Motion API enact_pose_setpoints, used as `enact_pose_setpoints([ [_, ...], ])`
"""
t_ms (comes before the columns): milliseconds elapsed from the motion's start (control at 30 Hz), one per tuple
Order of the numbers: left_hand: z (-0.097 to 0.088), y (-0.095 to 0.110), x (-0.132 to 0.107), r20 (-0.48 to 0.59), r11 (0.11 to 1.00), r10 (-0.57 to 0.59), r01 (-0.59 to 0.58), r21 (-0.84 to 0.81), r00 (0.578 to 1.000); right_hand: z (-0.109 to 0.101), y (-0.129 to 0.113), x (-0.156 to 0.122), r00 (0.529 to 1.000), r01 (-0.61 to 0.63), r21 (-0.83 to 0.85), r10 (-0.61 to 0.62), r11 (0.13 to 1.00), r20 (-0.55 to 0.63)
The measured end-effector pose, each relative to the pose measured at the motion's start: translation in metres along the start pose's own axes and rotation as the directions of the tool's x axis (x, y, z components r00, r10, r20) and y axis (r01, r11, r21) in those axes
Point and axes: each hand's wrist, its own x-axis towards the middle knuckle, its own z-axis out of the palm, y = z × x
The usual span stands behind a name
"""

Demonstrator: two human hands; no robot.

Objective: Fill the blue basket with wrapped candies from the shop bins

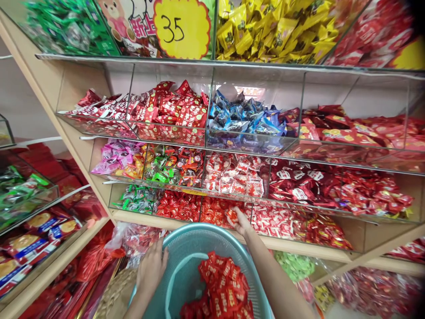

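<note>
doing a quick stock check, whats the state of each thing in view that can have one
left hand, fingers curled over the basket rim
right hand, holding a red packet at the bin's front edge
teal plastic basket, partly filled with red packets
clear acrylic bins, stocked with wrapped sweets
yellow price sign, showing 35

Round teal plastic mesh basket (pixel 199 231), rim held in the left hand (pixel 151 271); heap of small red printed candy packets (pixel 217 288) lying inside, toward the far wall. Single red packet (pixel 231 216) pinched in the right hand (pixel 242 223), just above the basket's rim.
</note>
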Motion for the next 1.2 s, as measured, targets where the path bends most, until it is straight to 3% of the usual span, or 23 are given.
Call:
enact_pose_setpoints([
  [133, -0.001, 0.000, 0.000, -0.010, 1.000, 0.007, -0.007, 0.006, 1.000, 0.009, -0.008, -0.029, 0.995, -0.009, -0.076, 0.017, 0.997, 0.100],
  [233, -0.001, 0.001, 0.001, -0.015, 1.000, 0.010, -0.010, 0.009, 1.000, 0.010, -0.012, -0.063, 0.974, 0.023, -0.273, 0.040, 0.962, 0.223],
  [333, -0.002, 0.002, 0.001, -0.022, 1.000, 0.022, -0.022, 0.006, 1.000, 0.000, -0.007, -0.096, 0.949, 0.060, -0.489, 0.102, 0.870, 0.298],
  [433, -0.004, 0.002, 0.001, -0.018, 1.000, 0.019, -0.019, 0.004, 1.000, -0.023, 0.007, -0.120, 0.913, 0.159, -0.683, 0.158, 0.713, 0.376],
  [600, -0.003, 0.001, 0.002, -0.014, 1.000, 0.018, -0.018, -0.001, 1.000, -0.065, 0.026, -0.142, 0.893, 0.400, -0.843, 0.052, 0.361, 0.446],
  [733, -0.003, 0.001, 0.003, -0.010, 1.000, 0.021, -0.021, 0.002, 1.000, -0.080, 0.031, -0.154, 0.919, 0.392, -0.918, 0.013, 0.059, 0.393],
  [833, -0.003, 0.002, 0.003, -0.013, 1.000, 0.022, -0.022, -0.007, 1.000, -0.083, 0.034, -0.157, 0.941, 0.339, -0.940, 0.019, -0.035, 0.339],
  [1000, -0.005, 0.003, 0.002, 0.002, 1.000, 0.012, -0.012, 0.005, 1.000, -0.085, 0.037, -0.155, 0.950, 0.304, -0.947, -0.035, -0.098, 0.309],
  [1067, -0.006, 0.003, 0.002, 0.005, 1.000, 0.014, -0.014, 0.010, 1.000, -0.082, 0.033, -0.155, 0.938, 0.332, -0.941, -0.080, -0.067, 0.337],
  [1133, -0.007, 0.003, 0.002, 0.005, 1.000, 0.015, -0.015, 0.009, 1.000, -0.077, 0.028, -0.156, 0.929, 0.362, -0.930, -0.107, 0.057, 0.355],
  [1200, -0.008, 0.003, 0.003, 0.002, 1.000, 0.016, -0.016, 0.002, 1.000, -0.072, 0.025, -0.157, 0.948, 0.318, -0.914, -0.055, 0.252, 0.314],
])
